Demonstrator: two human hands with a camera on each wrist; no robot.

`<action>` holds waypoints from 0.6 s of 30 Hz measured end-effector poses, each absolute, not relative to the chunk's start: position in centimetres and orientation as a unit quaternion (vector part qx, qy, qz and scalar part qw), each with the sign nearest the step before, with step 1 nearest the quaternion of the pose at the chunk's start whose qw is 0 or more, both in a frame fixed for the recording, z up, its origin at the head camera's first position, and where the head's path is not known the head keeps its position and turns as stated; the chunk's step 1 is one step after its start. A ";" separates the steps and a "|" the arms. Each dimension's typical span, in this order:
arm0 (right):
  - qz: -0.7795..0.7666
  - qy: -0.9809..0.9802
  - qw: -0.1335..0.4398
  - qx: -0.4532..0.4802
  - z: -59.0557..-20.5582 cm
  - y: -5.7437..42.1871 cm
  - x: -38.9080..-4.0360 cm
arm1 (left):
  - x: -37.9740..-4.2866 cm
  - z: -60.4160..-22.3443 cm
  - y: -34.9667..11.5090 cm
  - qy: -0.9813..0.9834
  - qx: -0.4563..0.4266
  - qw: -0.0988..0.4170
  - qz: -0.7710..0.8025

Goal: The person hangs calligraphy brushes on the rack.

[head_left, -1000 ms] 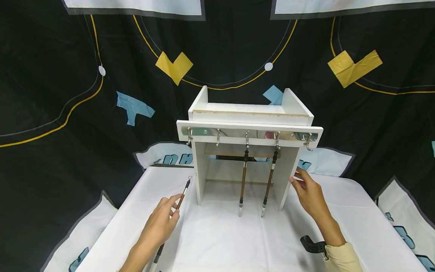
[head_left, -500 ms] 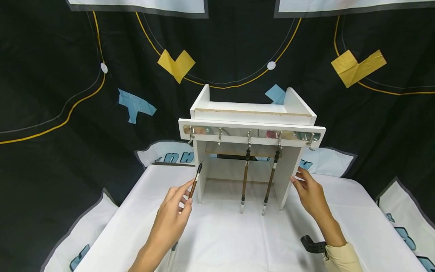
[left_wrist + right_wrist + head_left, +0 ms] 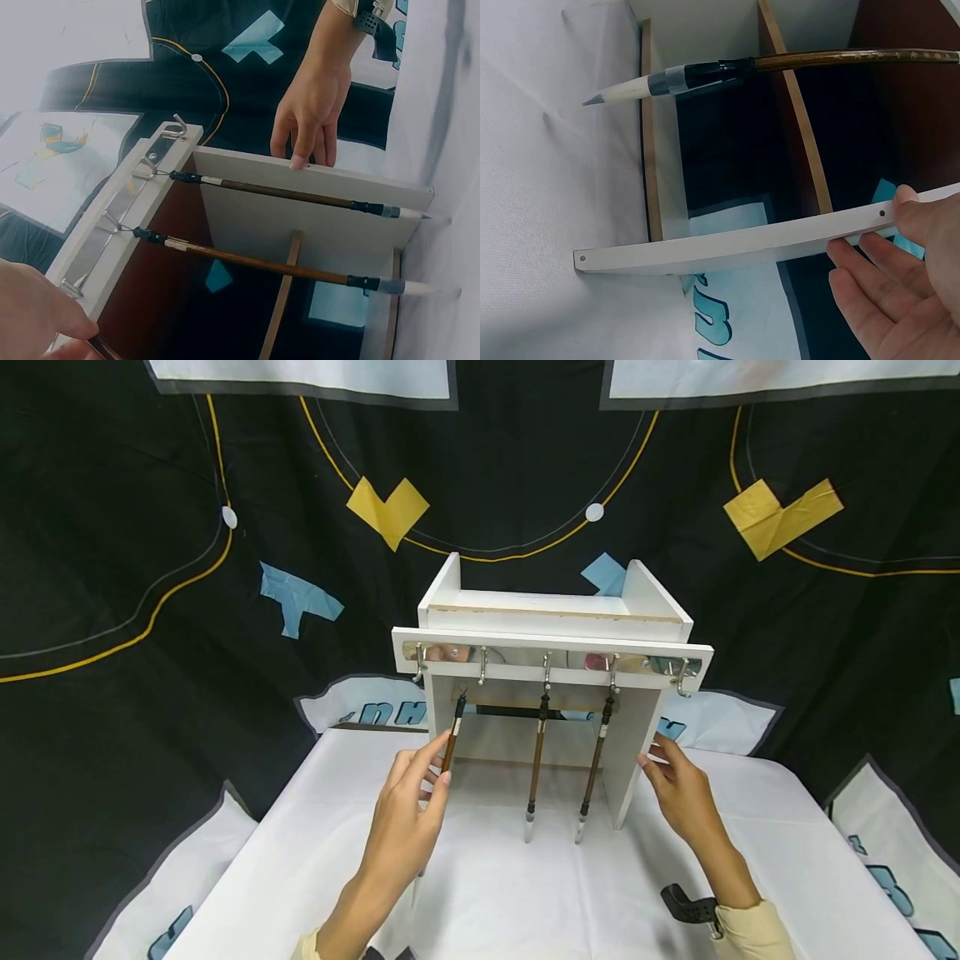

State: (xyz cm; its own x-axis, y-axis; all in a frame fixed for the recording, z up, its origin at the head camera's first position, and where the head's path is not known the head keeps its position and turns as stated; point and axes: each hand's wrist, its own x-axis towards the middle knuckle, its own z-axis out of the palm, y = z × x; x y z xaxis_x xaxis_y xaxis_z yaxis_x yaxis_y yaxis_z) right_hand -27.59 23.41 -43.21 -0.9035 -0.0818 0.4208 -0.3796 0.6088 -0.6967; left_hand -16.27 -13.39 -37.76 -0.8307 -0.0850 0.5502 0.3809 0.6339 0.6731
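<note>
My left hand [image 3: 405, 822] pinches a brown-handled calligraphy brush [image 3: 453, 731] upright, its hanging loop at the top. That loop stands just below and left of the second hook [image 3: 482, 664] on a white shelf rack [image 3: 555, 673]. Two other calligraphy brushes [image 3: 247, 259] hang tip-down from the third and fourth hooks. In the left wrist view, the held brush shows only as a dark bit by the thumb. My right hand [image 3: 682, 793] holds the rack's right side panel [image 3: 765, 244], thumb over the front edge, fingers against the outer face.
The rack stands on a white-clothed table [image 3: 502, 893]. The first hook [image 3: 418, 662] and the fifth hook [image 3: 682, 677] carry nothing. Behind rises a black curtain [image 3: 517, 468] with yellow and blue tape. A black strap device [image 3: 690, 906] sits on the right wrist.
My left hand has moved right and away from me, carrying the brush from left of the rack to under its hook strip. The right hand stays on the side panel.
</note>
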 end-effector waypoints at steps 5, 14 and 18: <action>0.421 -0.879 0.179 0.131 -43.3 23.4 -27.7 | -16.7 -37.9 -12.8 -0.853 -0.097 0.294 -0.419; 0.422 -0.878 0.182 0.131 -43.3 23.4 -27.7 | -17.2 -38.1 -11.9 -0.852 -0.104 0.302 -0.414; 0.426 -0.878 0.175 0.129 -43.2 23.4 -27.7 | -17.6 -38.4 -11.8 -0.853 -0.105 0.314 -0.404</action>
